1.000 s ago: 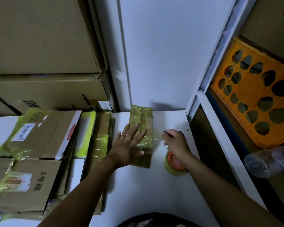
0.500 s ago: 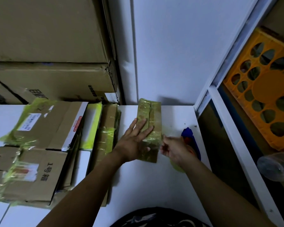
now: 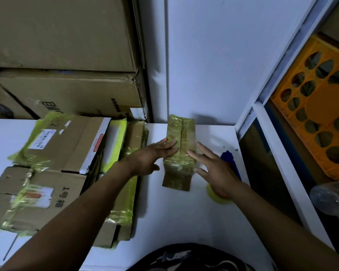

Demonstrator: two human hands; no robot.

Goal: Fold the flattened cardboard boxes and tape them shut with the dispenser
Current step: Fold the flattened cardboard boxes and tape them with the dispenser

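White table [image 3: 174, 222] | taped box [image 3: 181, 137]: 1 | hands: 2, left hand [image 3: 151, 158], right hand [image 3: 218, 173], both spread against box

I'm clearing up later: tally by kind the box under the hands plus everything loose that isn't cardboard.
Small taped box: 1
Tape dispenser: 1
Orange crate: 1
Clear plastic bottle: 1
Total: 4

Storeroom or packing area: big cardboard cartons [image 3: 63, 34] stacked against wall, taped flattened boxes [image 3: 53, 153] piled on white tabletop [image 3: 174, 218], orange plastic crate [image 3: 319, 106] on metal shelving [image 3: 278, 153].
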